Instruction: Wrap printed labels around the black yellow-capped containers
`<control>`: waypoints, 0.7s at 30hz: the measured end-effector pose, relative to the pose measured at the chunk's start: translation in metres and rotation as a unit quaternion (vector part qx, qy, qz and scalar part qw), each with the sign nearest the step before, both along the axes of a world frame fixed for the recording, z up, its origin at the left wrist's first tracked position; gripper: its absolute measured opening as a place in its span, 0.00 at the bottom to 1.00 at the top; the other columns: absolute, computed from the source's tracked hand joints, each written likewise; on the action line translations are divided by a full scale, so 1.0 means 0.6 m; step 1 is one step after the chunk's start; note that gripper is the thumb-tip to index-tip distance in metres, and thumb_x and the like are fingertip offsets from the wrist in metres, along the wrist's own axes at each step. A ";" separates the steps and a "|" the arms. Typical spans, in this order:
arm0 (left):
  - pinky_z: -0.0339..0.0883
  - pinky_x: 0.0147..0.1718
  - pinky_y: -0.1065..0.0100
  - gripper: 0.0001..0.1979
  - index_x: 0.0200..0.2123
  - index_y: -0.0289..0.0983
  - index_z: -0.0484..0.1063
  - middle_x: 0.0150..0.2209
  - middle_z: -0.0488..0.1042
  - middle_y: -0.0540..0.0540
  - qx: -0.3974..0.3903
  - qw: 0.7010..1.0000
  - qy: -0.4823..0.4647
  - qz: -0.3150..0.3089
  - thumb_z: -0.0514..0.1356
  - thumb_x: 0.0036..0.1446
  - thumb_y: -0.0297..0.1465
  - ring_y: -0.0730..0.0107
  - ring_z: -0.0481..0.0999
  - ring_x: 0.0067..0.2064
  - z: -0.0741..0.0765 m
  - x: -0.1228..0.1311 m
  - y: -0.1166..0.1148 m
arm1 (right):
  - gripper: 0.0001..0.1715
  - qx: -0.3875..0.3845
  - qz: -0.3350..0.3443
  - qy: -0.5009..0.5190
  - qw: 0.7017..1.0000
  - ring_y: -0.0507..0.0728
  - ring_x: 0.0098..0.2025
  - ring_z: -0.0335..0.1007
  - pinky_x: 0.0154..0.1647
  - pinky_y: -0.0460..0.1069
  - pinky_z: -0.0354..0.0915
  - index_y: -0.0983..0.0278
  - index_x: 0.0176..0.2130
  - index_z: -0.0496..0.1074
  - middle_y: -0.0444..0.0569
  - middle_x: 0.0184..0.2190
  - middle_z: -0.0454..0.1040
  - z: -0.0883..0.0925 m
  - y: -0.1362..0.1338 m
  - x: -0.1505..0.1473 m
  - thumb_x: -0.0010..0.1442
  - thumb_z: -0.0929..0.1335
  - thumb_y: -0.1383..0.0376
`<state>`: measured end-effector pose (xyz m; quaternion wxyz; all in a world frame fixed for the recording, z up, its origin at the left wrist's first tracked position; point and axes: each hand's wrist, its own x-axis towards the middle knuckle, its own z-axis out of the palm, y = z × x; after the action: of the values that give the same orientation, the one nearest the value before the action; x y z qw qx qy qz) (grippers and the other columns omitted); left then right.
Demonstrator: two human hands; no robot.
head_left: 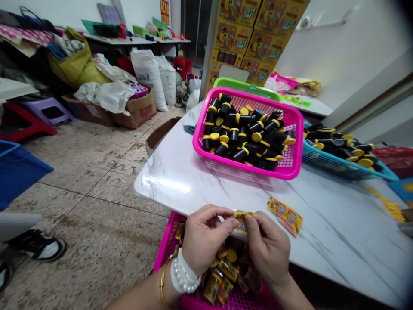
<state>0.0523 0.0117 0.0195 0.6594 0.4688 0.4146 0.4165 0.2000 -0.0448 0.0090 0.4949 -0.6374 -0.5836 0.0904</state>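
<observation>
Two hands at work here, both closed in a fingertip pinch, and between them one small yellow printed wrapper (241, 220), held just above the near edge of the white marble-patterned tabletop (167, 183). The left hand (209, 237) comes in from the near left, back of the hand up, thumb and forefinger meeting at the wrapper's left end; the right hand (269, 245) rises from the near right, thumb pressed on the right end, fingers curled behind. Whether anything sits inside that wrapper, I cannot tell. On the left wrist, one band of white pearl-like beads (185, 277) and one thin gold-coloured bangle (163, 282). Just right of the right hand lies one little group of flat yellow printed wrappers (285, 215), overlapping, so the number won't come clear. Now the baskets: three on the far side, one bright pink plastic basket (247, 170) in the middle, one light blue plastic basket (342, 165) to its right, one lime green plastic basket (248, 86) behind it. Pink and blue are heaped with black cylindrical canisters with yellow caps (234, 135), dozens, too jumbled to count. Below the hands, nearer and lower than the tabletop, one magenta plastic basket (164, 249) holds a pile of yellow-wrapped canisters (213, 288), partly hidden by the hands, so no count there.
</observation>
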 end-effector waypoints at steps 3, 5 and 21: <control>0.59 0.17 0.75 0.14 0.40 0.34 0.80 0.31 0.80 0.44 -0.056 0.998 -0.042 0.006 0.70 0.51 0.36 0.80 0.66 0.18 0.000 0.000 -0.009 | 0.18 -0.008 -0.037 0.016 0.999 0.49 0.22 0.60 0.24 0.45 0.58 0.62 0.26 0.69 0.40 0.20 0.65 -0.001 0.003 -0.001 0.68 0.67 0.64; 0.59 0.17 0.75 0.13 0.38 0.34 0.79 0.27 0.78 0.47 -0.048 0.998 -0.037 0.013 0.70 0.52 0.36 0.80 0.66 0.17 -0.001 -0.001 -0.014 | 0.19 -0.016 -0.039 0.025 0.999 0.49 0.22 0.60 0.24 0.45 0.58 0.62 0.25 0.69 0.40 0.20 0.64 -0.003 0.003 -0.002 0.68 0.67 0.63; 0.47 0.17 0.76 0.21 0.24 0.34 0.76 0.13 0.65 0.54 -0.111 0.989 -0.030 -0.094 0.72 0.48 0.47 0.80 0.57 0.16 -0.009 -0.019 0.012 | 0.19 0.023 0.089 -0.090 0.992 0.49 0.20 0.64 0.21 0.44 0.60 0.61 0.25 0.66 0.40 0.20 0.65 0.000 0.015 -0.012 0.69 0.65 0.65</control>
<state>0.0409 0.0187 0.0139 0.7560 0.4172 0.3916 0.3180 0.1928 -0.0356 0.0089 0.4453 -0.5769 -0.6819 0.0629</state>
